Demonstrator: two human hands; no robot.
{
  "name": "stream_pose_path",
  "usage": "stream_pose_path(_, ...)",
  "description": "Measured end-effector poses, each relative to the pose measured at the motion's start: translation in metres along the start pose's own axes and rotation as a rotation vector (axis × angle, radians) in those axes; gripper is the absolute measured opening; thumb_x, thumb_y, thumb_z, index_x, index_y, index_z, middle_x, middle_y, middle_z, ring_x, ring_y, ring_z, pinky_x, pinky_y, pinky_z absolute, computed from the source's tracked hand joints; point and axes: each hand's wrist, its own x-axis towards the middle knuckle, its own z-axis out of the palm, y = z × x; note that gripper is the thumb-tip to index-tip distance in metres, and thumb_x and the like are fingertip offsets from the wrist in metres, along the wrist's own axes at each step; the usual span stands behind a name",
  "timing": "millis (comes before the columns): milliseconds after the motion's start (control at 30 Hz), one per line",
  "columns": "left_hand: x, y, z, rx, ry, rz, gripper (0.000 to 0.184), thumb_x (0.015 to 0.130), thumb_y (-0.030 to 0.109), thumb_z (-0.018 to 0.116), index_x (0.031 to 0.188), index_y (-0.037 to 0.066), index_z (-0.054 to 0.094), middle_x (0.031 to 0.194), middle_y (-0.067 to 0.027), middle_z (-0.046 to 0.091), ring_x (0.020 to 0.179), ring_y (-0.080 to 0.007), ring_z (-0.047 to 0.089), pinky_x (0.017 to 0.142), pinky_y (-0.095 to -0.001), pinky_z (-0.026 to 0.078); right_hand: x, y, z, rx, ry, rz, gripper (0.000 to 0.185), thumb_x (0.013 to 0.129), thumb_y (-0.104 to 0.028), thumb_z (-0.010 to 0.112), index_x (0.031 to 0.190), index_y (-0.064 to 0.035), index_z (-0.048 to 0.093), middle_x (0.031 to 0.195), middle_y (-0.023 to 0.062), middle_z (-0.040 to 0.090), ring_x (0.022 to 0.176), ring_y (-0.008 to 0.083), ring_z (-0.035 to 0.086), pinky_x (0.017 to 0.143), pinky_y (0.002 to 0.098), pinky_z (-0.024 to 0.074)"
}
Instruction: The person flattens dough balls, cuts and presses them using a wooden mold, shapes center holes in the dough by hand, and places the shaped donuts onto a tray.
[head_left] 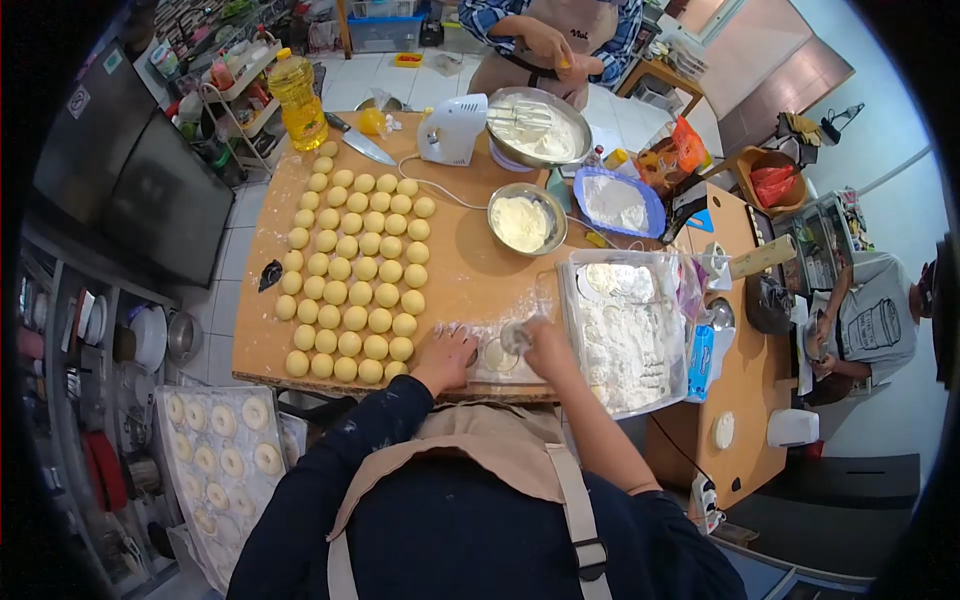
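Observation:
On the floured front edge of the wooden table, my left hand lies with its fingers spread, beside the rows of round dough balls. My right hand is closed around a small clear round cutter, just right of a flattened dough disc. The disc lies between my two hands. To the right of my right hand is a plastic tray with white flour and some pale dough pieces in it.
Bowls of cream, a hand mixer, a knife and an oil bottle stand farther back. A tray of dough rings is at lower left. One person stands opposite, another at right.

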Motion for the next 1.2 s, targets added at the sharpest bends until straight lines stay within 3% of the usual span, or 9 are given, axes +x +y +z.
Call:
stream_pose_path(33, -0.003, 0.001, -0.001, 0.007, -0.015, 0.002, 0.084, 0.058, 0.032, 0.082, 0.132, 0.013, 0.047, 0.136, -0.0154, 0.045, 0.130, -0.0339, 0.039, 0.108, -0.0491, 0.029, 0.002, -0.003, -0.009, -0.021, -0.032, 0.105, 0.021, 0.065, -0.003, 0.064, 0.086, -0.0054, 0.066, 0.090, 0.0179, 0.063, 0.088, 0.0366, 0.061, 0.078, 0.0447, 0.0486)
stream_pose_path(133, 0.000, 0.002, -0.009, 0.043, -0.034, 0.008, 0.086, 0.058, 0.035, 0.082, 0.133, 0.013, 0.046, 0.136, -0.0160, 0.045, 0.130, -0.0342, 0.039, 0.109, -0.0490, 0.029, -0.002, 0.012, 0.005, -0.130, -0.079, -0.014, 0.022, 0.064, -0.004, 0.065, 0.086, -0.0057, 0.066, 0.089, 0.0183, 0.063, 0.088, 0.0360, 0.061, 0.078, 0.0441, 0.0487)
stream_pose_path(300, -0.001, 0.001, -0.006, 0.047, -0.048, 0.007, 0.088, 0.059, 0.036, 0.083, 0.134, 0.012, 0.044, 0.137, -0.0165, 0.044, 0.131, -0.0349, 0.038, 0.109, -0.0491, 0.027, -0.007, -0.012, 0.024, -0.238, -0.235, 0.044, 0.023, 0.067, -0.001, 0.060, 0.089, -0.0065, 0.066, 0.096, 0.0153, 0.060, 0.092, 0.0323, 0.061, 0.077, 0.0432, 0.0501)
stream_pose_path(400, 0.001, 0.001, -0.006, 0.012, -0.062, -0.004, 0.087, 0.058, 0.036, 0.083, 0.133, 0.012, 0.045, 0.137, -0.0164, 0.043, 0.130, -0.0352, 0.038, 0.109, -0.0494, 0.027, -0.006, -0.018, 0.029, -0.209, -0.222, -0.010, 0.015, 0.070, 0.001, 0.059, 0.083, -0.0041, 0.063, 0.094, 0.0168, 0.059, 0.091, 0.0343, 0.061, 0.076, 0.0436, 0.0512)
stream_pose_path(700, 0.001, 0.001, -0.007, 0.006, -0.040, -0.008, 0.080, 0.060, 0.031, 0.081, 0.130, 0.011, 0.048, 0.135, -0.0163, 0.046, 0.129, -0.0355, 0.039, 0.109, -0.0495, 0.028, -0.008, -0.019, 0.037, -0.219, -0.207, -0.023, 0.014, 0.074, 0.001, 0.057, 0.086, -0.0047, 0.061, 0.095, 0.0149, 0.056, 0.091, 0.0326, 0.059, 0.075, 0.0429, 0.0524)
stream_pose_path(800, -0.002, 0.001, -0.006, 0.003, 0.083, 0.035, 0.065, 0.063, 0.022, 0.075, 0.122, 0.009, 0.051, 0.129, -0.0173, 0.048, 0.122, -0.0342, 0.047, 0.105, -0.0513, 0.031, -0.008, -0.015, 0.042, -0.214, -0.184, -0.027, 0.012, 0.074, 0.001, 0.057, 0.085, -0.0045, 0.061, 0.094, 0.0144, 0.056, 0.089, 0.0319, 0.060, 0.074, 0.0430, 0.0527)
stream_pose_path(1000, -0.001, 0.002, -0.007, -0.065, 0.080, 0.025, 0.063, 0.063, 0.019, 0.074, 0.121, 0.009, 0.051, 0.130, -0.0174, 0.048, 0.123, -0.0350, 0.045, 0.106, -0.0502, 0.031, -0.008, -0.012, 0.049, -0.206, -0.165, -0.030, 0.011, 0.074, 0.000, 0.058, 0.084, -0.0042, 0.061, 0.093, 0.0145, 0.056, 0.088, 0.0328, 0.060, 0.072, 0.0431, 0.0527)
stream_pose_path(1100, -0.001, 0.003, -0.010, -0.101, 0.057, 0.018, 0.062, 0.063, 0.018, 0.074, 0.121, 0.008, 0.052, 0.130, -0.0172, 0.048, 0.123, -0.0355, 0.044, 0.106, -0.0501, 0.031, -0.007, -0.014, 0.045, -0.144, -0.195, 0.013, 0.021, 0.066, 0.004, 0.061, 0.086, -0.0030, 0.061, 0.092, 0.0176, 0.056, 0.089, 0.0357, 0.059, 0.074, 0.0445, 0.0501)
stream_pose_path(1200, 0.002, -0.001, -0.002, -0.047, 0.030, 0.017, 0.074, 0.060, 0.025, 0.080, 0.126, 0.009, 0.050, 0.133, -0.0161, 0.047, 0.128, -0.0353, 0.040, 0.107, -0.0503, 0.029, -0.008, -0.012, 0.047, -0.152, -0.180, 0.004, 0.021, 0.066, 0.004, 0.061, 0.085, -0.0032, 0.060, 0.093, 0.0173, 0.056, 0.090, 0.0361, 0.059, 0.075, 0.0444, 0.0503)
